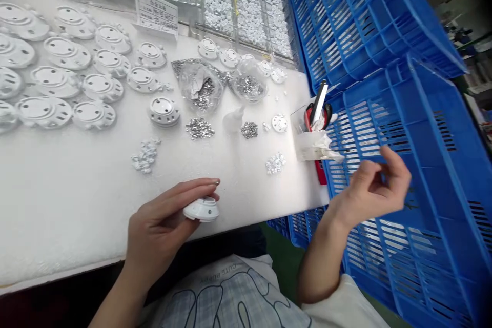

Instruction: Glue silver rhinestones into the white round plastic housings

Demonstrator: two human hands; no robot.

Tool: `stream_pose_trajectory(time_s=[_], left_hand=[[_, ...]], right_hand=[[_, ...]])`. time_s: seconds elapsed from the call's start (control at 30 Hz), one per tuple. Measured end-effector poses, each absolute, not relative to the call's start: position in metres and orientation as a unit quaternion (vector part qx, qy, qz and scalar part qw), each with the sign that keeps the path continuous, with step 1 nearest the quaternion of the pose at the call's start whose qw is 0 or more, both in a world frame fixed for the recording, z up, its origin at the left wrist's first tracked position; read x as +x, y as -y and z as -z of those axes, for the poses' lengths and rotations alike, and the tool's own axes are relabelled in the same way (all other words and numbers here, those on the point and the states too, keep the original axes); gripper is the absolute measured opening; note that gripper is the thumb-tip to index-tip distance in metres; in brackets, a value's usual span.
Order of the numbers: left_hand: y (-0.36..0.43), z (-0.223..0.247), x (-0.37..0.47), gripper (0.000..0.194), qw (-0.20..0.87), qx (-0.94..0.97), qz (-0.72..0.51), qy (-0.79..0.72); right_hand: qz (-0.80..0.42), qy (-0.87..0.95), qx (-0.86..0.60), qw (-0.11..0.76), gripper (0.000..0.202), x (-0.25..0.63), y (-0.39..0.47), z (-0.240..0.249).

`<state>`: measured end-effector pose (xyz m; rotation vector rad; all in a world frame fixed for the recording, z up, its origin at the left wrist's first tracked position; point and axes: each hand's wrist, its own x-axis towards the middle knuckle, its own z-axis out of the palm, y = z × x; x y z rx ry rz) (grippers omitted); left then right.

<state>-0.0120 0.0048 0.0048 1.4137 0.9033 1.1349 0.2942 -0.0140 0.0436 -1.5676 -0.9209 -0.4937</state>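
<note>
A round white plastic part (202, 210) is held in my left hand (163, 220) above the front edge of the white table; a small metal-coloured bit shows at the fingertips. My right hand (378, 184) is raised over the blue crates at the right, fingers curled and some fingertips close together; nothing can be made out between them. Beyond my left hand lie a pile of small white pieces (145, 157) and a pile of small metal pieces (200, 128). Another small metal pile (249, 130) and more white pieces (275, 163) lie farther right.
Rows of round white parts (52, 82) cover the table's left. Two plastic bags of metal pieces (201, 89), a translucent bottle (233, 120) and a paper sign (157, 14) stand behind. A clear container (307, 146) with scissors (319, 105) is beside blue crates (384, 246).
</note>
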Motion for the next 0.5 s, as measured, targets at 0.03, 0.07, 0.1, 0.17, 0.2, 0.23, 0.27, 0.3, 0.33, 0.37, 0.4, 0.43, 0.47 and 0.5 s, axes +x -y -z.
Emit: stream_pose_trajectory(time_s=[0.03, 0.07, 0.1, 0.17, 0.2, 0.23, 0.27, 0.3, 0.33, 0.37, 0.4, 0.43, 0.47, 0.5], left_hand=[[-0.006, -0.005, -0.012, 0.044, 0.528, 0.598, -0.477, -0.369], [-0.007, -0.005, -0.012, 0.045, 0.526, 0.602, -0.474, -0.367], [-0.008, -0.005, -0.013, 0.045, 0.525, 0.604, -0.473, -0.368], [-0.008, -0.007, -0.013, 0.043, 0.525, 0.604, -0.466, -0.377], [-0.008, -0.008, -0.013, 0.042, 0.523, 0.605, -0.465, -0.379], [-0.008, -0.008, -0.013, 0.041, 0.521, 0.608, -0.464, -0.379], [-0.008, -0.009, -0.013, 0.041, 0.519, 0.611, -0.462, -0.381], [-0.008, -0.01, -0.013, 0.04, 0.517, 0.613, -0.46, -0.382], [-0.008, -0.01, -0.012, 0.04, 0.516, 0.614, -0.46, -0.382], [-0.008, -0.011, -0.012, 0.039, 0.516, 0.613, -0.46, -0.382], [-0.009, -0.011, -0.012, 0.037, 0.518, 0.611, -0.46, -0.383], [-0.009, -0.011, -0.012, 0.035, 0.52, 0.61, -0.461, -0.382], [-0.009, -0.011, -0.012, 0.034, 0.52, 0.61, -0.462, -0.38], [-0.009, -0.012, -0.012, 0.034, 0.517, 0.613, -0.462, -0.379]], right_hand=[[0.196, 0.398, -0.666, 0.6, 0.021, 0.282, 0.016, -0.044], [0.163, 0.418, -0.662, 0.6, 0.013, 0.267, 0.019, -0.043], [0.115, 0.46, -0.658, 0.585, 0.006, 0.251, 0.021, -0.043], [-0.023, 0.577, -0.62, 0.532, 0.005, 0.216, 0.023, -0.041], [-0.083, 0.62, -0.591, 0.509, 0.012, 0.201, 0.023, -0.041], [-0.123, 0.647, -0.563, 0.499, 0.017, 0.187, 0.022, -0.04], [-0.145, 0.663, -0.542, 0.495, 0.02, 0.177, 0.02, -0.039], [-0.154, 0.67, -0.53, 0.496, 0.023, 0.169, 0.018, -0.039], [-0.152, 0.673, -0.525, 0.499, 0.024, 0.165, 0.016, -0.038], [-0.146, 0.673, -0.526, 0.499, 0.025, 0.162, 0.014, -0.037], [-0.139, 0.672, -0.531, 0.497, 0.026, 0.161, 0.013, -0.037], [-0.133, 0.672, -0.536, 0.493, 0.028, 0.161, 0.012, -0.036], [-0.127, 0.673, -0.54, 0.489, 0.029, 0.162, 0.011, -0.035], [-0.122, 0.674, -0.543, 0.486, 0.03, 0.163, 0.011, -0.034]])
